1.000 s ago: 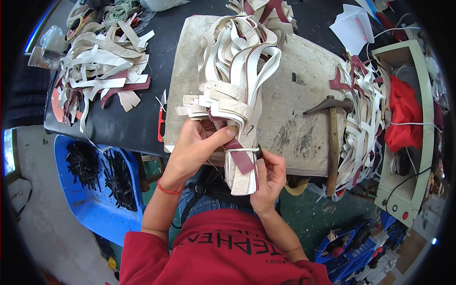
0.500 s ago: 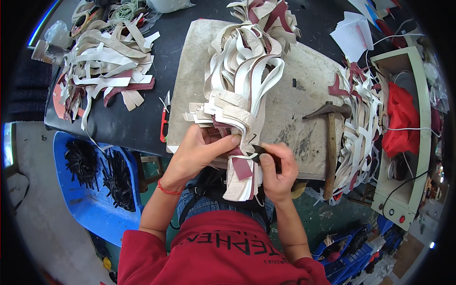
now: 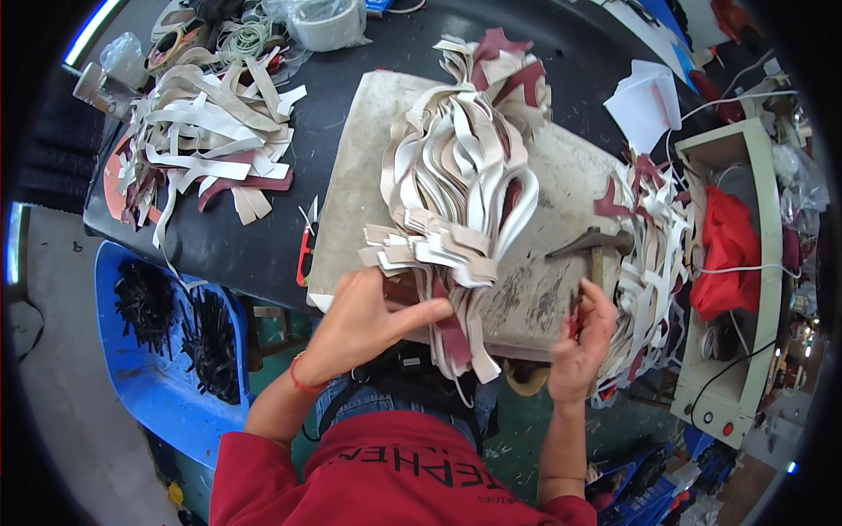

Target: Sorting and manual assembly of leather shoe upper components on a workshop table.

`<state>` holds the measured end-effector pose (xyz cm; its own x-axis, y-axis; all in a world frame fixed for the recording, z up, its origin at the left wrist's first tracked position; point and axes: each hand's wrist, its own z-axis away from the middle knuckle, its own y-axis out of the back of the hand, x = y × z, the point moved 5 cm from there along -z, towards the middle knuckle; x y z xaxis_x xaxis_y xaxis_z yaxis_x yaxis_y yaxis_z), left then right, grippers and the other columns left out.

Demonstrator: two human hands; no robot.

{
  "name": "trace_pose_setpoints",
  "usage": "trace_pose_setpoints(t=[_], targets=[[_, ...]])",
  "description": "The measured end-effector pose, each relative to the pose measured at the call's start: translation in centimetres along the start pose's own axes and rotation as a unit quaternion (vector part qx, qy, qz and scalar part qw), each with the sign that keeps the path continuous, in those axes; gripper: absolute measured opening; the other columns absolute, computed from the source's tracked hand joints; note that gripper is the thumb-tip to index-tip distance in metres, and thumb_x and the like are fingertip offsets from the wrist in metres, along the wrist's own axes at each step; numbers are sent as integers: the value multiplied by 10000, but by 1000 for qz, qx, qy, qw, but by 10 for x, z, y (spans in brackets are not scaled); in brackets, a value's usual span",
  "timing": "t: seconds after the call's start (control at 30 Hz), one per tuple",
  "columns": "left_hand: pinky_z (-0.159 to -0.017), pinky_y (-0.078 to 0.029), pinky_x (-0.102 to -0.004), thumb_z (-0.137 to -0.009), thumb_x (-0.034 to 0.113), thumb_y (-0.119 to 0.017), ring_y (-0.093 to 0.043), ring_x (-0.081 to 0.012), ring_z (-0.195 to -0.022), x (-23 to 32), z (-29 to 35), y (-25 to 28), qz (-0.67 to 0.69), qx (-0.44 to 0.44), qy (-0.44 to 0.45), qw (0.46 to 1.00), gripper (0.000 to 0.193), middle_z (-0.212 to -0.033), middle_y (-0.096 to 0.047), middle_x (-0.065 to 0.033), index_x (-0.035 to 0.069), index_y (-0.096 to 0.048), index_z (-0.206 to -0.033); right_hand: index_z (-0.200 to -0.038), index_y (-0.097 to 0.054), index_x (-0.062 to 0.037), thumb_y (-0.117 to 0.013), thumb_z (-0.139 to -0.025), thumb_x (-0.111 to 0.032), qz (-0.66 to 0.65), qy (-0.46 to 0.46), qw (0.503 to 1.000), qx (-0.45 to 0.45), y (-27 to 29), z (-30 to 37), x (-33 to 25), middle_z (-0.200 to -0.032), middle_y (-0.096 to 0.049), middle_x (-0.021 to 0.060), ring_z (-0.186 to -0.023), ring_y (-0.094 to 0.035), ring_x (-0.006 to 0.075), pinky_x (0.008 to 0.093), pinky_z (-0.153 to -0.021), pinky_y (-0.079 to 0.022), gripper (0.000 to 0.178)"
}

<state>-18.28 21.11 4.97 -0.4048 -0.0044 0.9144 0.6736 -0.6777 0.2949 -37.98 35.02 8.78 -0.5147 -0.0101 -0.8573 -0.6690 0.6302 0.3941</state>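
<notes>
A thick bundle of leather-like strips (image 3: 456, 167), white, beige and maroon, lies looped over a pale worn board (image 3: 566, 188). My left hand (image 3: 355, 320) is closed round the bundle's near end, thumb across a maroon strip (image 3: 451, 337). Below the thumb, the strip ends hang past the board's front edge, with a thin white cord (image 3: 462, 392) dangling under them. Off to the right, my right hand (image 3: 581, 351) is apart from the bundle, fingers curled round something small and dark reddish that I cannot make out. Just beyond it lies a hammer (image 3: 589, 242), its handle partly hidden by the fingers.
Another strip pile (image 3: 215, 123) covers the black table's left side, near red-handled scissors (image 3: 305, 250). More strips (image 3: 645, 254) lie at the right, beside a pale metal box (image 3: 759, 228) with red cloth (image 3: 730, 254). A blue bin (image 3: 132, 386) holding black strips stands lower left.
My right hand has left the bundle's tied end and moved right, toward the hammer. The white cord round the strips now hangs loose. My left hand keeps its grip.
</notes>
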Motion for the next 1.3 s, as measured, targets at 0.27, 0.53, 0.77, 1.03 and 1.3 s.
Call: trace_pose_setpoints(t=[0.27,0.53,0.77,1.03,1.3], targets=[[-639,-472,-333,-796,139,-663,-612,-254,-719,80,-49,76,-156,231,-250,927,215,-793,-613,-132,15,-642,-971,-1167,-529,-7,-518,-916,-73,53,7,998,22,-4,-99,-7,-845,-537,4,-713,-433,50,194,-649,-366,260],[-648,-488,-333,-778,139,-653,-635,-228,-695,84,-214,55,-202,-2,-295,934,170,-754,-640,-129,13,-662,-891,-1105,-554,9,-519,-937,-170,-88,-23,982,-165,-98,-186,-8,-812,-630,40,-629,-479,40,199,-580,-404,248],[-590,-474,-358,-720,332,-729,-618,-267,-637,83,-210,48,-236,64,-283,927,362,-703,-626,-143,12,-585,-810,-1014,-503,4,-403,-984,-285,-80,-134,986,-55,-101,-198,32,-831,-664,89,-501,-411,28,194,-453,-354,308],[-577,-469,-442,-805,199,-598,-608,-359,-642,92,-201,35,-380,116,-314,862,193,-677,-614,-176,14,-574,-757,-1043,-448,-9,-367,-999,-290,-149,-128,980,-16,-118,-182,38,-874,-645,122,-506,-425,36,197,-447,-362,296],[-592,-479,-441,-801,149,-558,-619,-347,-640,89,-200,40,-312,75,-343,883,174,-707,-636,-173,-14,-619,-790,-1063,-447,-45,-368,-999,-311,-267,-115,957,-9,-125,-192,44,-958,-660,125,-489,-459,39,157,-385,-298,285]])
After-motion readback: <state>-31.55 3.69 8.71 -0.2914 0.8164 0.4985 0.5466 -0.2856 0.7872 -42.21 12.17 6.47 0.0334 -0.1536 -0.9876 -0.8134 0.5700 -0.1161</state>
